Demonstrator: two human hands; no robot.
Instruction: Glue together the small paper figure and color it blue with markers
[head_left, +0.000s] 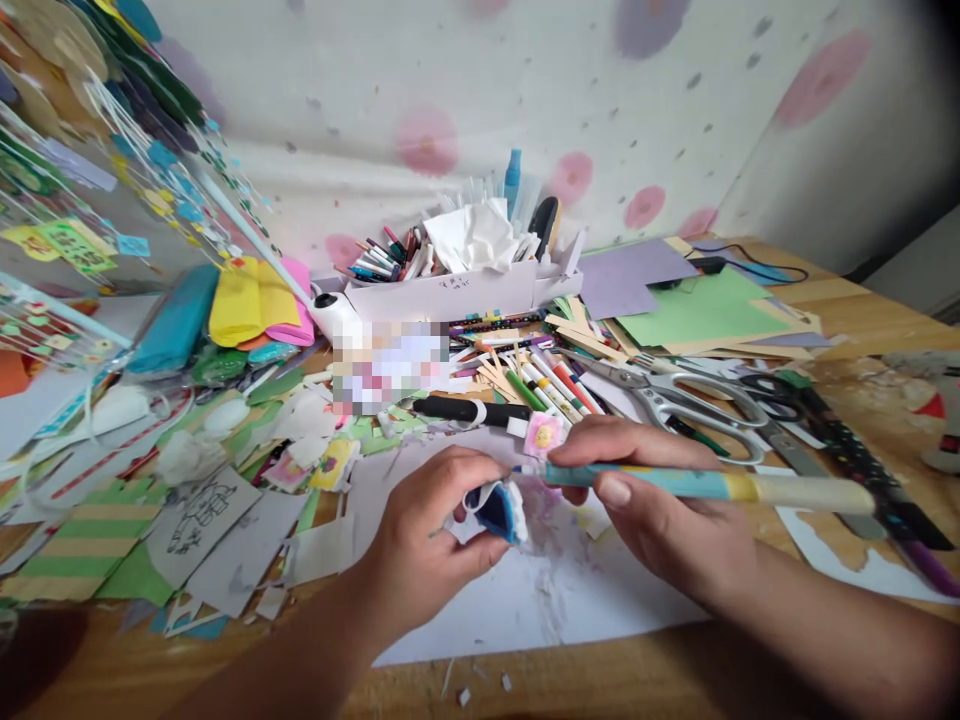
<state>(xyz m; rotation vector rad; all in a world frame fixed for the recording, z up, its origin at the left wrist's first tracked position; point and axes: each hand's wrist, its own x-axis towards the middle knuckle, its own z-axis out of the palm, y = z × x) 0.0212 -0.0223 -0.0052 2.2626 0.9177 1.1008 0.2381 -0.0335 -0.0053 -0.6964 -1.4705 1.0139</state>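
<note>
Between the thumb and fingers of my left hand (435, 530) is a small blue and white paper piece (501, 515), hollow or curled, with a white ruffled edge on its right side. My right hand (667, 500) grips a marker pen (675, 483) with a light blue and yellow barrel and a pale end pointing right. The pen's tip meets or nearly meets the top of the blue piece; I cannot tell if they touch. Below both hands lies a smudged white sheet (600, 600). Just beyond the pen is a small pink square with a yellow flower (545, 434).
Big scissors (697, 395) lie at the right beside a dark dotted strip (862, 460). Several markers (555, 385) and a black pen (469, 410) lie ahead. A white box (450, 297) of pens stands behind. Paper scraps (97, 530) cover the left; coloured sheets (712, 305) lie back right.
</note>
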